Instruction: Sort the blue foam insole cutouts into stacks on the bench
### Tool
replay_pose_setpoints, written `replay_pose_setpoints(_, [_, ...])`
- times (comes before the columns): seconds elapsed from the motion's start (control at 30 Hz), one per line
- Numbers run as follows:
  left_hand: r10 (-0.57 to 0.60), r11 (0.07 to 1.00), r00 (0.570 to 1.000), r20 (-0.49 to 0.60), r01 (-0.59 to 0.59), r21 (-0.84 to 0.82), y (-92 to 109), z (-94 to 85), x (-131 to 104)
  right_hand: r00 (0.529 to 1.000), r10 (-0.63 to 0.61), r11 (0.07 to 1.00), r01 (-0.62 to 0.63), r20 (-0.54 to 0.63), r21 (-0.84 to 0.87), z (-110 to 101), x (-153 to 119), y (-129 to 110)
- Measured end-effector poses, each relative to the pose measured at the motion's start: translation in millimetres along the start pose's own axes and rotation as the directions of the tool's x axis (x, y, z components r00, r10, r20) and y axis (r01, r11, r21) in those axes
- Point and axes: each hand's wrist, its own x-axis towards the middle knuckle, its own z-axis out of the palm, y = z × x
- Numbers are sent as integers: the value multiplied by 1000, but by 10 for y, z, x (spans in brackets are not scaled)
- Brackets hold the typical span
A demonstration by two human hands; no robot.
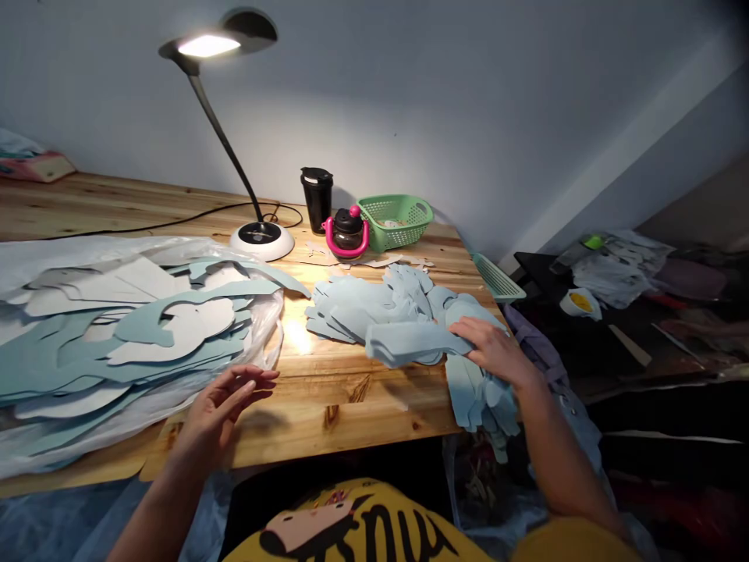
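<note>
My left hand [225,402] hovers over the wooden table's front edge, fingers apart and holding nothing, beside the plastic sheet. On the right, my right hand [488,347] has its fingers closed on the end of a light blue cut piece [409,340], which extends leftward over the pile. Beneath and behind it lies a heap of pale blue cut pieces [356,300], some of them hanging over the table's right front corner. At the left, large blue-green and white cut sheets [193,324] are stacked on clear plastic [266,332].
A lit desk lamp [261,240] stands at the back, near a black cup [317,199], a small pot with a pink handle [347,234] and a green basket [398,222]. Paper scraps [392,261] lie before them. Beyond the table's right edge is another green basket [497,279].
</note>
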Motion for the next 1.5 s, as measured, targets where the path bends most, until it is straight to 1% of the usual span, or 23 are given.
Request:
replay_pose_setpoints(0.03, [-9, 1000, 1000, 3, 9, 1, -12, 5, 2, 998, -57, 990, 60, 31, -125, -75, -23, 66])
replay_pose_setpoints(0.1, [-22, 1000, 1000, -5, 22, -3, -42, 20, 3, 991, -131, 924, 134, 33, -359, -215, -61, 204])
replay_pose_setpoints(0.17, [-31, 999, 999, -14, 31, -14, -76, 38, 3, 982, -187, 864, 161, -7, -477, -337, -90, 358])
replay_pose_setpoints(0.23, [-44, 999, 999, -14, 44, -31, -109, 51, 5, 973, -231, 859, 189, -31, -477, -445, -99, 524])
replay_pose_setpoints(0.3, [-60, 997, 998, -4, 59, -42, -134, 55, 12, 970, -244, 875, 218, -3, -433, -538, -71, 677])
replay_pose_setpoints(0.37, [-66, 997, 998, 4, 66, -45, -147, 53, 24, 962, -252, 869, 272, 103, -413, -598, -2, 793])
replay_pose_setpoints(0.43, [-58, 997, 998, -5, 58, -42, -152, 55, 31, 930, -289, 834, 362, 229, -416, -593, 89, 865])
replay_pose_setpoints(0.53, [-31, 999, 999, -27, 30, -30, -150, 86, 3, 854, -388, 772, 507, 347, -384, -408, 197, 920])
replay_pose_setpoints(0.63, [27, 999, 1000, -13, -27, 23, -137, 123, -57, 797, -495, 736, 596, 347, -320, -58, 241, 970])
replay_pose_setpoints(0.7, [93, 988, 996, -13, -91, 128, -108, 96, -66, 798, -536, 739, 601, 276, -304, 173, 282, 996])
replay_pose_setpoints(0.77, [207, 935, 976, -63, -179, 307, -51, -20, -20, 839, -517, 763, 542, 172, -352, 342, 375, 968])
replay_pose_setpoints(0.83, [393, 794, 914, -106, -279, 541, 30, -237, 80, 870, -486, 781, 477, 87, -404, 443, 526, 833])
replay_pose_setpoints(0.9, [563, 573, 823, -71, -327, 751, 122, -518, 216, 871, -489, 795, 468, 48, -386, 518, 719, 568])
replay_pose_setpoints(0.93, [607, 461, 794, -29, -322, 827, 164, -660, 289, 862, -505, 803, 484, 33, -348, 559, 825, 392])
replay_pose_setpoints(0.97, [621, 365, 784, 11, -301, 881, 202, -788, 360, 850, -527, 809, 507, 13, -297, 609, 934, 194])
replay_pose_setpoints(1.0, [616, 291, 787, 38, -272, 917, 234, -893, 427, 834, -551, 812, 532, -16, -240, 668, 1046, -19])
replay_pose_setpoints(1.07, [592, 178, 803, 70, -215, 960, 280, -1009, 544, 797, -600, 798, 589, -75, -128, 809, 1276, -466])
replay_pose_setpoints(1.13, [578, 78, 810, 103, -180, 981, 309, -1000, 641, 761, -639, 768, 640, -113, -28, 961, 1512, -908])
replay_pose_setpoints(1.2, [575, -24, 805, 147, -163, 986, 337, -910, 732, 735, -662, 735, 675, -148, 65, 1100, 1753, -1312])
replay_pose_setpoints(1.3, [574, -148, 799, 177, -112, 983, 406, -775, 863, 725, -669, 697, 688, -164, 199, 1260, 2089, -1800])
replay_pose_setpoints(1.4, [523, -274, 814, 253, -121, 954, 510, -768, 976, 753, -634, 677, 650, -176, 345, 1379, 2314, -2097])
replay_pose_setpoints(1.47, [473, -338, 809, 349, -198, 920, 586, -829, 1031, 775, -607, 674, 620, -177, 403, 1453, 2377, -2180])
replay_pose_setpoints(1.5, [463, -340, 798, 385, -241, 909, 626, -868, 1048, 785, -595, 677, 606, -174, 418, 1490, 2386, -2191])
